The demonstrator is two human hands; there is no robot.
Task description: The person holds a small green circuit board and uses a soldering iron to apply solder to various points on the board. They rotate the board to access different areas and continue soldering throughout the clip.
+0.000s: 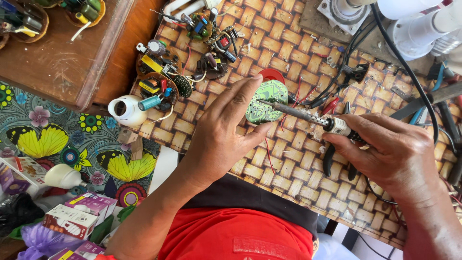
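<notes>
My left hand (pixel 226 132) grips a small round green circuit board (pixel 266 101) between thumb and fingers, tilted up over a woven-pattern board (pixel 284 43). A red round piece (pixel 272 75) shows just behind the circuit board. My right hand (pixel 390 154) holds a soldering iron (pixel 308 117) by its white and black handle. The iron's metal tip touches the face of the green board. Thin red wires (pixel 298 94) trail from the board toward the right.
Several loose circuit boards with capacitors (pixel 159 77) and a white bulb base (pixel 126 110) lie at the left. Black pliers (pixel 332 159), black cables (pixel 414 82), white bulb housings (pixel 418 24), a wooden tray (pixel 62 62) and small boxes (pixel 77 214) surround the work area.
</notes>
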